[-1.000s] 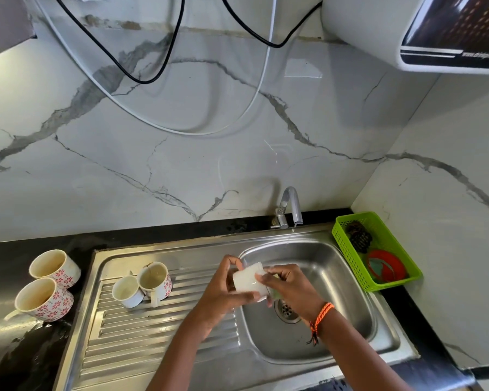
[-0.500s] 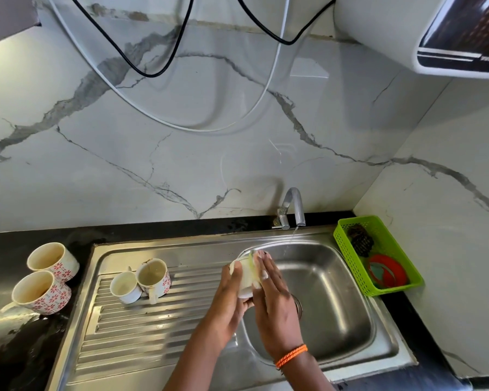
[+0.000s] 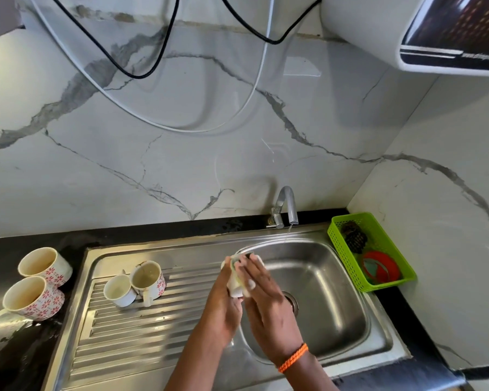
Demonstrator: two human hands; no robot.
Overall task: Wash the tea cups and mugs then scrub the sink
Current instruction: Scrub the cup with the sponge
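You have a white cup [image 3: 235, 287] clasped between both hands over the near-left rim of the sink basin [image 3: 333, 292]. Your left hand [image 3: 223, 309] curls round its left side from below, holding it. Your right hand [image 3: 266, 294] lies against its right side with fingers [image 3: 249, 269] straight and spread, pressing a green-and-yellow sponge [image 3: 237, 259] to the cup; only a strip of the sponge shows at the top, between fingers and cup. An orange braided band [image 3: 293, 357] circles your right wrist.

A thin thread of water falls from the tap [image 3: 287, 206] at the far edge of the basin, landing beyond your hands, not on the cup. The drain [image 3: 291, 301] sits just right of your right hand, half covered by it.

On the ribbed drainboard [image 3: 141, 334], left of your hands, stand two more cups touching each other: a small plain white one [image 3: 119, 290] and a taller one with red flowers [image 3: 148, 279], both open side up. Further left, on the black surface [image 3: 0, 249] at its left edge, two flowered mugs [image 3: 44, 268] [image 3: 33, 299] lie tilted, mouths toward you, touching.

At the right end of the surface, against the marble wall, a green basket [image 3: 339, 230] holds a dark scrubber [image 3: 355, 239] and a red round tub [image 3: 380, 268]. Black and white cables [image 3: 141, 76] hang down the wall above, and a white appliance [image 3: 364, 24] juts from the top right corner
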